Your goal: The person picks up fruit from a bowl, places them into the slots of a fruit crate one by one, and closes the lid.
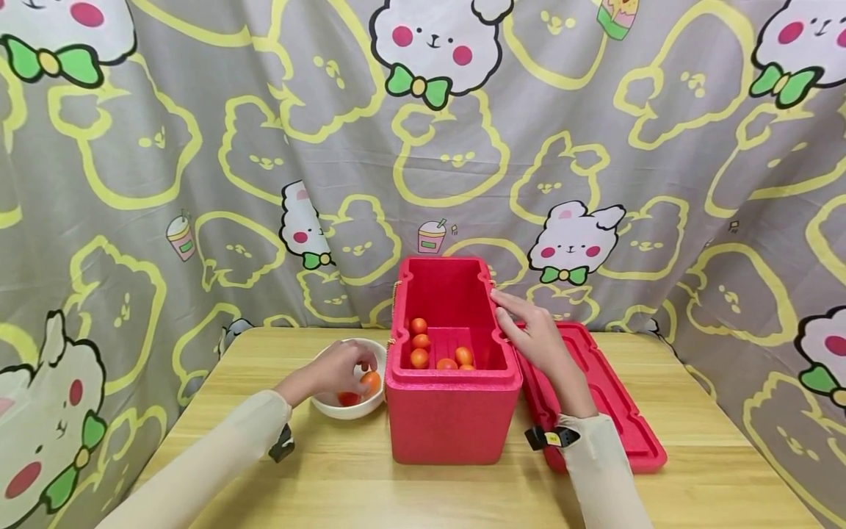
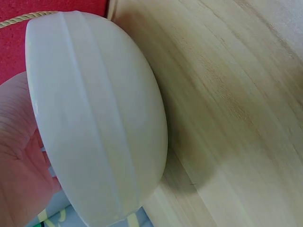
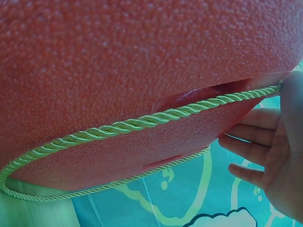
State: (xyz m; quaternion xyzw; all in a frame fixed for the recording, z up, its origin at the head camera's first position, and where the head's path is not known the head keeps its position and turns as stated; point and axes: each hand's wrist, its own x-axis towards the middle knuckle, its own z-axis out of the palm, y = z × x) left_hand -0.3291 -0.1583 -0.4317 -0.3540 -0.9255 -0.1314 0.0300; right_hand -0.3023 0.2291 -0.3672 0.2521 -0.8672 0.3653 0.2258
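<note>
My left hand (image 1: pixel 340 367) reaches into a white bowl (image 1: pixel 350 413), with curled fingers and thumb about an orange cherry tomato (image 1: pixel 371 383). A redder tomato (image 1: pixel 348 399) lies lower in the bowl. In the left wrist view the bowl's wall (image 2: pixel 99 118) hides the fingertips. A lidless red foam box (image 1: pixel 456 426) stands right of the bowl, with several cherry tomatoes (image 1: pixel 419 358) on its floor. My right hand (image 1: pixel 535 334) rests its fingertips on the box's right rim. In the right wrist view its fingers (image 3: pixel 248 146) are extended beside the box wall.
The red lid (image 1: pixel 615 397) lies on the wooden table (image 1: pixel 317 485) right of the box, partly under my right forearm. A twisted gold rope (image 3: pixel 142 123) loops along the box's side. A patterned grey curtain (image 1: pixel 456 162) hangs behind and at both sides.
</note>
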